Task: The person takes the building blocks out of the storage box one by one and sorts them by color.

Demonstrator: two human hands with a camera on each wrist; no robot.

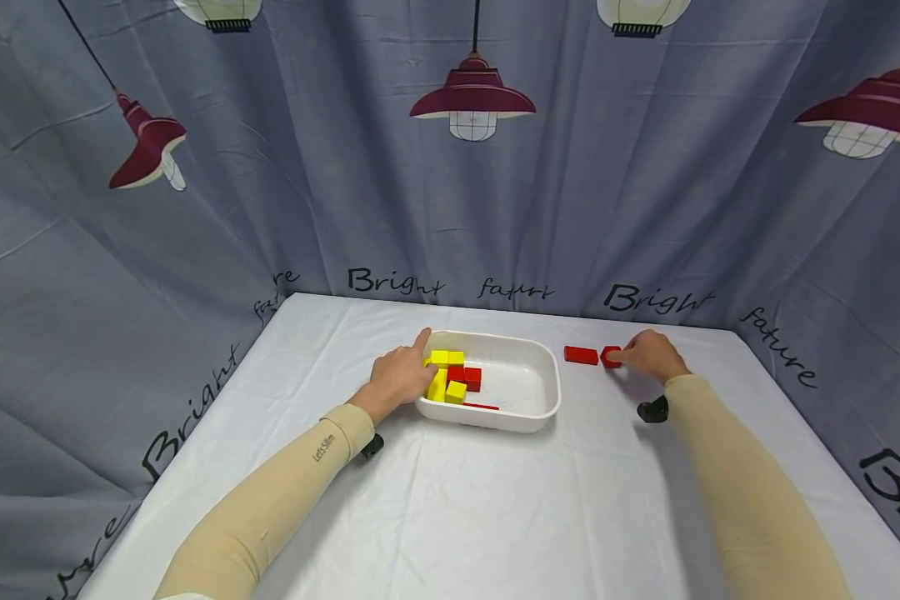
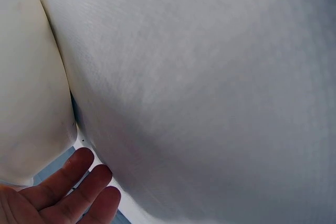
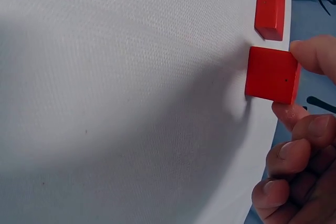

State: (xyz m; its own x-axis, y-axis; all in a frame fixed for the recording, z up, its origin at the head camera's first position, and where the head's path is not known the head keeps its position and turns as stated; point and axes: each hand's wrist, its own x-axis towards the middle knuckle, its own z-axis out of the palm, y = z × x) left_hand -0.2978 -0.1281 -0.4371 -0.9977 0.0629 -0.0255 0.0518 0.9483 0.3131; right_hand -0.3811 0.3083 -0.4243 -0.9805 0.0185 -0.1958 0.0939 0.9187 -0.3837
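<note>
My left hand (image 1: 401,375) is at the left end of a white plastic tub (image 1: 525,421), holding its rim with the thumb over the inside and the index finger along the outside. Several yellow blocks (image 1: 438,385) and red blocks (image 1: 472,380) lie in the tub's left part. In the left wrist view, three fingers (image 2: 79,182) extend beside the tub's outer wall (image 2: 31,87). My right hand (image 1: 652,354) pinches a red block (image 3: 270,74) between thumb and index finger, at the tabletop. Just left of it in the head view lies a longer red block (image 1: 581,356).
The white cloth-covered table (image 1: 495,517) ends at a grey-blue curtain (image 1: 330,167) with printed lamps and lettering. Dark devices show below both wrists. A thin red strip (image 1: 482,407) lies along the tub's near inner edge.
</note>
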